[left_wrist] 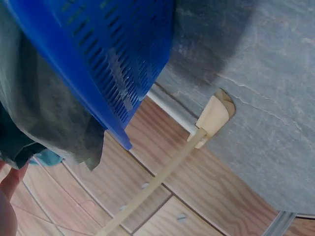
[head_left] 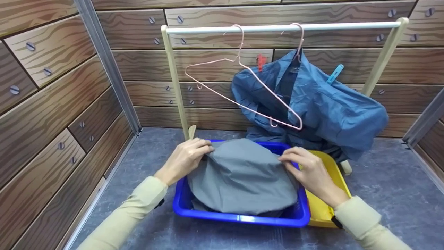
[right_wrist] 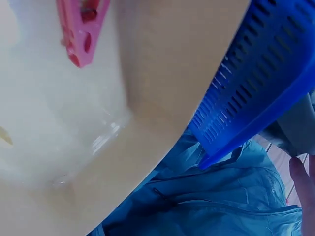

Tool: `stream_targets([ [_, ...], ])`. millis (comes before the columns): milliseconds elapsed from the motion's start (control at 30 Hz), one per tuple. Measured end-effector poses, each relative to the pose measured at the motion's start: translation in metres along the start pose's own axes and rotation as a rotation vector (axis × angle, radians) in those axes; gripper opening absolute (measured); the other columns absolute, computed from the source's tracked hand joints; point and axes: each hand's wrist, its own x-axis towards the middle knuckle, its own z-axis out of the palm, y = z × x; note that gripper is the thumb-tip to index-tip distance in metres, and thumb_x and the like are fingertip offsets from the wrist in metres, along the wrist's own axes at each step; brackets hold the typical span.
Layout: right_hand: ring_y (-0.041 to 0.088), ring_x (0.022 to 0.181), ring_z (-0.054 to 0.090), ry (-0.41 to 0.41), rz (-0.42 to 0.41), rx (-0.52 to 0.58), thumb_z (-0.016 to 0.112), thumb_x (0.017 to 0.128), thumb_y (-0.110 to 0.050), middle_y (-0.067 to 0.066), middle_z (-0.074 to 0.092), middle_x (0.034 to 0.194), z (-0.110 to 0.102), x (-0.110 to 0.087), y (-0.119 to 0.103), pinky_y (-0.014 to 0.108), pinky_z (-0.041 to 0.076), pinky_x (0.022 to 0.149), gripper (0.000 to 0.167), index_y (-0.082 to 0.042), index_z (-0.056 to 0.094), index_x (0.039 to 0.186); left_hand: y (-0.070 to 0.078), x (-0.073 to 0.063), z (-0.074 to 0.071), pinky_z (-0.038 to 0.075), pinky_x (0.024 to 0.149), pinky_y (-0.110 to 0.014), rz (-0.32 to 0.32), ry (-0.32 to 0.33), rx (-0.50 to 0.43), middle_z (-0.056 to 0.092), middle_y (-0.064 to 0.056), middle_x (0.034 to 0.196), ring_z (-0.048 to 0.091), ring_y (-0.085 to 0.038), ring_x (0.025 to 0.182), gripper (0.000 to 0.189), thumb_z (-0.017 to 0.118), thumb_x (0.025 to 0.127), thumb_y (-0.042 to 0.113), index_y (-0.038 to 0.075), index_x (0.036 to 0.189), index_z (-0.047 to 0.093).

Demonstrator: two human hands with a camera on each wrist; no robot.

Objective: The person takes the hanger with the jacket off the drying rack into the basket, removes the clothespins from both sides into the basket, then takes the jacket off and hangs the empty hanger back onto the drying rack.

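A grey fabric garment [head_left: 242, 180] lies bunched in a blue plastic basket [head_left: 208, 214], its upper edge lifted between both hands. My left hand [head_left: 185, 158] pinches the garment's upper left corner above the basket's left side. On the opposite corner, my right hand [head_left: 308, 170] pinches the cloth between thumb and fingers. In the left wrist view, the grey garment [left_wrist: 54, 98] drapes over the rim, with part of the hand [left_wrist: 7, 206] at the frame's edge. Only fingers [right_wrist: 302, 182] of my right hand show in the right wrist view, against the cloth.
A yellow bin [head_left: 321, 208] stands right of the basket, holding a pink clothespin [right_wrist: 81, 34]. Behind, a rack [head_left: 329, 26] carries a bare pink hanger [head_left: 215, 95] and a blue jacket [head_left: 326, 100] on another hanger, with a red clothespin [head_left: 261, 63] and a light-blue one [head_left: 335, 74].
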Motion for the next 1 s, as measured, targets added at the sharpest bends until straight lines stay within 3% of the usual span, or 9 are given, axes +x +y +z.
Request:
stream_targets([
  [267, 0.014, 0.09, 0.062, -0.032, -0.018, -0.039, 0.085, 0.067, 0.01, -0.003, 0.067, 0.101, -0.004, -0.02, -0.004, 0.016, 0.045, 0.085, 0.04, -0.016, 0.076, 0.096, 0.007, -0.018, -0.006, 0.048, 0.094, -0.038, 0.08, -0.139, 0.058, 0.068, -0.004, 0.113, 0.063, -0.02, 0.104, 0.041, 0.064, 0.08, -0.012, 0.01, 0.114, 0.07],
  [400, 0.015, 0.092, 0.063, -0.036, -0.02, -0.025, 0.084, 0.066, 0.013, -0.001, 0.068, 0.101, -0.006, -0.028, -0.001, 0.014, 0.044, 0.088, 0.042, -0.015, 0.075, 0.096, 0.005, -0.028, -0.007, 0.048, 0.095, -0.038, 0.081, -0.194, 0.039, 0.068, -0.004, 0.114, 0.063, -0.02, 0.105, 0.046, 0.065, 0.076, -0.014, 0.009, 0.116, 0.069],
  [533, 0.016, 0.093, 0.063, -0.053, -0.014, -0.01, 0.084, 0.066, 0.013, -0.002, 0.068, 0.102, -0.005, -0.035, 0.001, 0.014, 0.043, 0.09, 0.041, -0.015, 0.075, 0.096, 0.009, -0.036, -0.005, 0.048, 0.094, -0.036, 0.042, -0.258, 0.007, 0.067, -0.003, 0.116, 0.062, -0.019, 0.105, 0.043, 0.064, 0.08, -0.008, 0.012, 0.118, 0.069],
  [667, 0.016, 0.095, 0.063, -0.083, 0.014, 0.009, 0.082, 0.072, 0.008, -0.003, 0.068, 0.105, -0.004, -0.038, 0.001, 0.015, 0.042, 0.091, 0.037, -0.017, 0.075, 0.099, 0.014, -0.041, -0.002, 0.044, 0.097, -0.037, -0.051, -0.334, -0.056, 0.065, 0.0, 0.121, 0.059, -0.016, 0.111, 0.032, 0.058, 0.092, 0.012, 0.016, 0.122, 0.068],
  [767, 0.015, 0.102, 0.062, -0.143, 0.067, 0.033, 0.08, 0.08, -0.003, -0.005, 0.066, 0.113, -0.005, -0.037, -0.004, 0.016, 0.039, 0.095, 0.034, -0.019, 0.073, 0.109, 0.017, -0.041, -0.004, 0.041, 0.1, -0.041, -0.106, -0.397, -0.102, 0.061, 0.001, 0.129, 0.055, -0.016, 0.119, 0.039, 0.055, 0.098, 0.037, 0.019, 0.132, 0.062],
  [867, 0.014, 0.113, 0.058, -0.242, 0.131, 0.036, 0.077, 0.087, -0.02, -0.009, 0.061, 0.126, -0.008, -0.035, -0.011, 0.02, 0.037, 0.1, 0.04, -0.022, 0.067, 0.126, 0.022, -0.04, -0.008, 0.04, 0.101, -0.046, -0.131, -0.46, -0.13, 0.054, 0.003, 0.138, 0.05, -0.017, 0.125, 0.06, 0.053, 0.093, 0.06, 0.025, 0.142, 0.053],
  [1000, 0.012, 0.123, 0.052, -0.392, 0.168, 0.018, 0.075, 0.086, -0.042, -0.01, 0.051, 0.141, -0.012, -0.033, -0.019, 0.033, 0.042, 0.101, 0.061, -0.026, 0.054, 0.141, 0.03, -0.039, -0.01, 0.039, 0.1, -0.053, -0.166, -0.531, -0.135, 0.048, 0.002, 0.145, 0.045, -0.019, 0.131, 0.075, 0.052, 0.086, 0.073, 0.032, 0.147, 0.045],
])
